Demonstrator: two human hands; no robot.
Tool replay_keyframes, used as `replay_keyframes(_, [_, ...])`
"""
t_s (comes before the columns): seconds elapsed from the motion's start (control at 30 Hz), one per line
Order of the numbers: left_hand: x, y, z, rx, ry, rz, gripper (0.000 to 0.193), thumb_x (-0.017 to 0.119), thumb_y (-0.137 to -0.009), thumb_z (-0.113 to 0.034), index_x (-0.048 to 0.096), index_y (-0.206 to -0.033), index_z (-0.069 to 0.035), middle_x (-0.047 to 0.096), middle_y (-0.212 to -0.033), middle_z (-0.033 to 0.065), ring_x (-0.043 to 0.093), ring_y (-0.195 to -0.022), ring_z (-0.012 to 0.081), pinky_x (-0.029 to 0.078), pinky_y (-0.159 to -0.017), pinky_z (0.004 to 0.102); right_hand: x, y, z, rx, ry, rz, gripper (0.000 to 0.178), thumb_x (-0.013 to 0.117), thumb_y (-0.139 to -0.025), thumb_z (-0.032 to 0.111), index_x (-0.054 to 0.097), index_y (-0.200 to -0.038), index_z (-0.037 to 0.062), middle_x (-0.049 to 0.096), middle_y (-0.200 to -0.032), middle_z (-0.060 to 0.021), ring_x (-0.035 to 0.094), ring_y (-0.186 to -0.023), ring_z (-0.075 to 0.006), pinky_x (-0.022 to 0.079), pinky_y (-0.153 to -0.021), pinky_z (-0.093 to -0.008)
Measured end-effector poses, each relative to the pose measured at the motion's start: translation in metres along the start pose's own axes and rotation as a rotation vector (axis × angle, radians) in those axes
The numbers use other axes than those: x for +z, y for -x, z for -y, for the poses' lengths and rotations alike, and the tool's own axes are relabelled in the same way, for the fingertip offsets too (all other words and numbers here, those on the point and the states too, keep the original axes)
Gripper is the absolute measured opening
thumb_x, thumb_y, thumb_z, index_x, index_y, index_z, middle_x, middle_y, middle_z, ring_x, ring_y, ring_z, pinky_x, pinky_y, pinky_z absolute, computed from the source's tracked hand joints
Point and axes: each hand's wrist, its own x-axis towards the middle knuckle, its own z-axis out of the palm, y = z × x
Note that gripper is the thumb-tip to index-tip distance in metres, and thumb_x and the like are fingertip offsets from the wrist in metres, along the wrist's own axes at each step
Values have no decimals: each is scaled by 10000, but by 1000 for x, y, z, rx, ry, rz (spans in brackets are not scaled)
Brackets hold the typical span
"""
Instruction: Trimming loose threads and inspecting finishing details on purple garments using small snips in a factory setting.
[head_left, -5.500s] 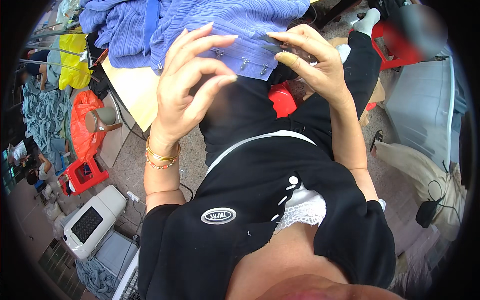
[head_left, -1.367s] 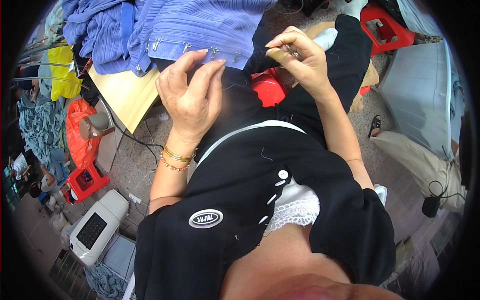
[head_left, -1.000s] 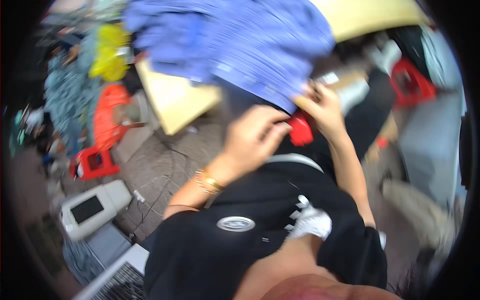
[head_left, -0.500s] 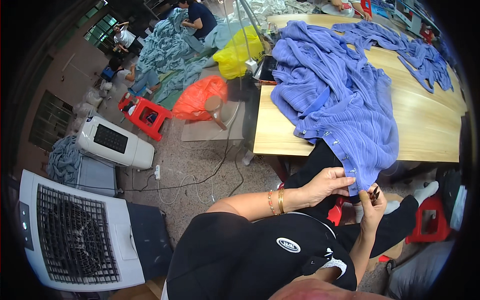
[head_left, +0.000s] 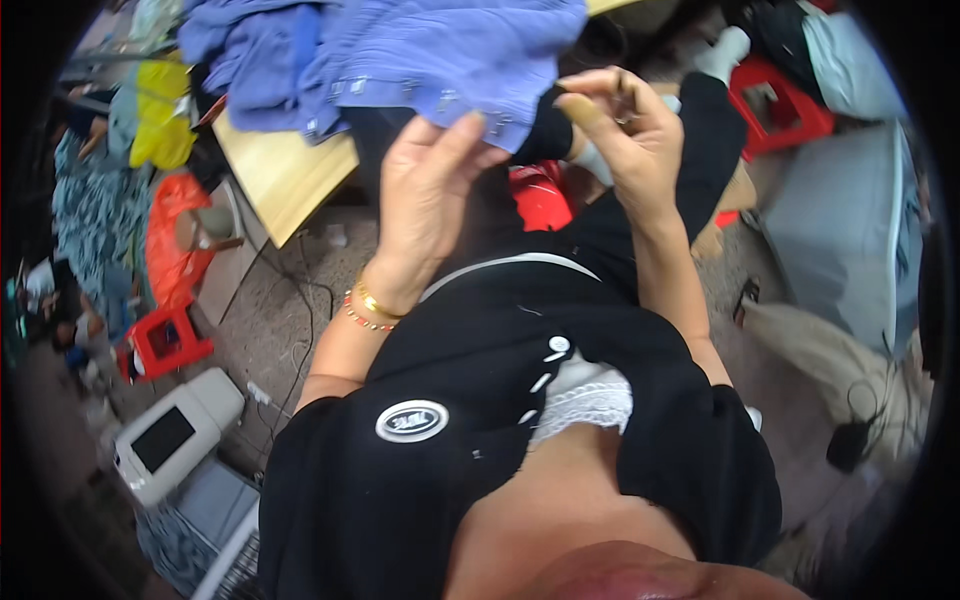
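Note:
A violet-blue pleated garment (head_left: 470,45) hangs from the table toward me. Small whitish bits, thread ends or pins, dot its flat edge band; I cannot tell which. My left hand (head_left: 425,190) pinches the corner of that band between thumb and fingers. Just right of the corner, apart from the cloth, my right hand (head_left: 640,150) is closed with thumb and forefinger brought together. Tucked in its curled fingers are small dark thread snips (head_left: 626,108), blurred now and partly hidden. Whether a thread is between the fingertips is too fine to make out.
The wooden table (head_left: 285,185) has its corner at my front left. Red stools (head_left: 785,110) stand at right and left (head_left: 168,340). An orange bag (head_left: 175,235), a yellow bag (head_left: 160,110) and a white air cooler (head_left: 180,430) are at left. A grey bin-like container (head_left: 840,230) stands at right.
My view has swung downward and to the right. My right hand has come off the garment's corner and moved a little away to the right; my left hand still pinches the band.

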Motion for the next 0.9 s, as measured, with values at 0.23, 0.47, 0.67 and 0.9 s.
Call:
replay_keyframes(0.23, [-4,-6,7,-24,-22,44,194,621,-950,-96,643,-1124,-13,686,-1047,72,668,-911,158,565,-814,316,5,2,6,-153,260,134,275,783,-762,37,745,-1032,67,552,-741,24,434,-616,-41,333,-525,-210])
replay_keyframes(0.47, [-5,-4,7,-11,-69,51,205,622,-950,-98,645,-1129,-1,691,-1050,84,670,-896,150,569,-808,308,10,-6,-8,-316,328,220,260,761,-771,-10,743,-1021,60,484,-732,16,441,-633,-76,333,-554,-225])
replay_keyframes(0.67, [-6,-4,7,-34,-38,70,191,616,-952,-88,645,-1116,5,691,-1045,90,674,-894,157,579,-785,305,11,-7,-6,-313,316,151,144,725,-795,-34,716,-924,27,605,-820,-29,536,-689,-92,409,-594,-223])
replay_keyframes(0.9, [-7,-4,6,-38,-7,60,187,612,-955,-94,643,-1106,11,692,-1042,101,682,-893,171,581,-791,310,-7,-1,1,-219,294,113,213,762,-810,34,693,-1010,7,604,-902,-25,567,-758,-74,445,-641,-203])
